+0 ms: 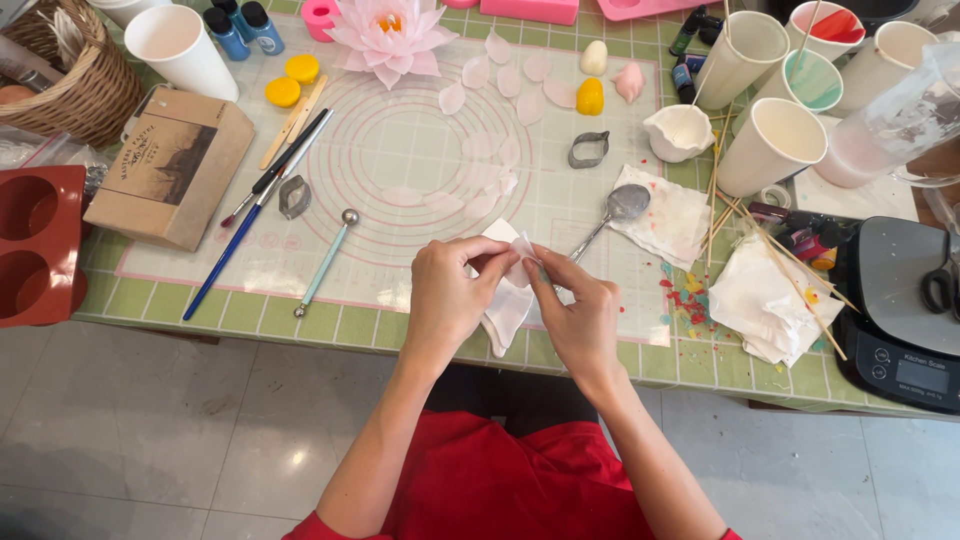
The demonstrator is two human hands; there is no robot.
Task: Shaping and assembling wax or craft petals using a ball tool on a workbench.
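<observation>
White petal (522, 247) between both hands (515, 300)

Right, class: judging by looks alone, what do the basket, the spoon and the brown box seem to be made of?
Basket: woven wicker or rattan, matt tan, with visible interlaced strands.
Spoon: metal, probably steel, grey with a dull shine on its bowl.
Brown box: cardboard or kraft paper, matt, with sharp folded edges and a darker printed top.

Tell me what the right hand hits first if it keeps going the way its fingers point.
The right hand points up-left, so it probably first meets the white petal it pinches with the left hand, then the left fingertips. Depth is unclear.
</observation>
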